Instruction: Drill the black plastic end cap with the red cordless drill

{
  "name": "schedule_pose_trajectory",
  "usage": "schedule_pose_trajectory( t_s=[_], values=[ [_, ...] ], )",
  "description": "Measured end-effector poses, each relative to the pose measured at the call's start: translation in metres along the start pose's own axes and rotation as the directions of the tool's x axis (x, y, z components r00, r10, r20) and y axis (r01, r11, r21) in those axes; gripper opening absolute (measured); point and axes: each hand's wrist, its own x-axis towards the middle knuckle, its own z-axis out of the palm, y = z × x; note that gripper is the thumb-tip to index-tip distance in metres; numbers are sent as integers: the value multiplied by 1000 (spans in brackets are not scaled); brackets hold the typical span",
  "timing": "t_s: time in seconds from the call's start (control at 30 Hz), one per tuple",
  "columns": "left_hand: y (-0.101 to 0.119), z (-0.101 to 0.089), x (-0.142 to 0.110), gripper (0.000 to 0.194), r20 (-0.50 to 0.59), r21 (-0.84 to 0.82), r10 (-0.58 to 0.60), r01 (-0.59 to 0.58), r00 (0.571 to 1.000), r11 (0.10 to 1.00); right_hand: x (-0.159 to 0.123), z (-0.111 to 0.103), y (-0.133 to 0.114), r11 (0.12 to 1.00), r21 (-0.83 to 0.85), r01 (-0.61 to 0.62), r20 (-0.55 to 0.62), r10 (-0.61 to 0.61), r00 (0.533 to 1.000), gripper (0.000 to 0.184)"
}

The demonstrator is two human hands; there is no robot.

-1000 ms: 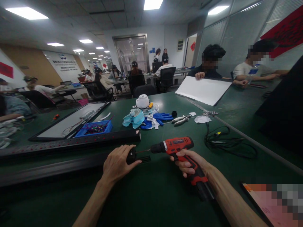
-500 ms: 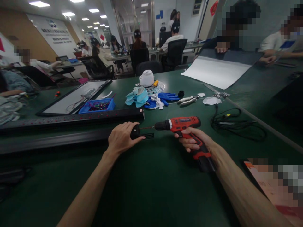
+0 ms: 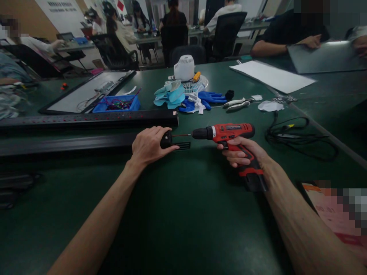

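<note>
My right hand (image 3: 243, 151) is wrapped round the handle of a red and black cordless drill (image 3: 233, 131), its index finger at the trigger. A long thin bit (image 3: 181, 135) runs left from the chuck to a black end piece (image 3: 166, 139) on a long black bar (image 3: 86, 144). Around that end of the bar my left hand (image 3: 147, 145) is closed, thumb below and fingers over the top. A slotted black tab (image 3: 183, 145) juts out to the right beneath the bit. Whether the bit's tip sits in a screw is hidden.
Behind lies a second black bar (image 3: 114, 119). Beyond it are a blue tray of small parts (image 3: 116, 109), blue gloves (image 3: 210, 97), a white fan (image 3: 184, 68) and pliers (image 3: 237, 104). A coiled black cable (image 3: 301, 139) lies right. A co-worker's hand (image 3: 312, 41) holds a sheet.
The view has tipped downward, so the table things sit higher. Both hands keep their holds, with the bit still at the bar's end. The co-worker's dark sheet has shifted right off the white one.
</note>
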Motion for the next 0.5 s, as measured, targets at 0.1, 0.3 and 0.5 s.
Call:
schedule_pose_trajectory(
  t_s=[0.1, 0.3, 0.5],
  values=[
    [0, 0, 0, 69, -2, -7, -3, 3, 1000, 1000, -1, 4, -1, 1000, -5, 0, -16, 0, 1000, 14],
    [-1, 2, -1, 69, -13, -22, -6, 6, 1000, 1000, 0, 8, -3, 1000, -21, -2, -91, 0, 996, 41],
    [-3, 4, -1, 68, -23, -34, 0, -1, 1000, 999, -3, 12, 2, 992, -125, 26, -115, -40, 993, 38]
  ],
)
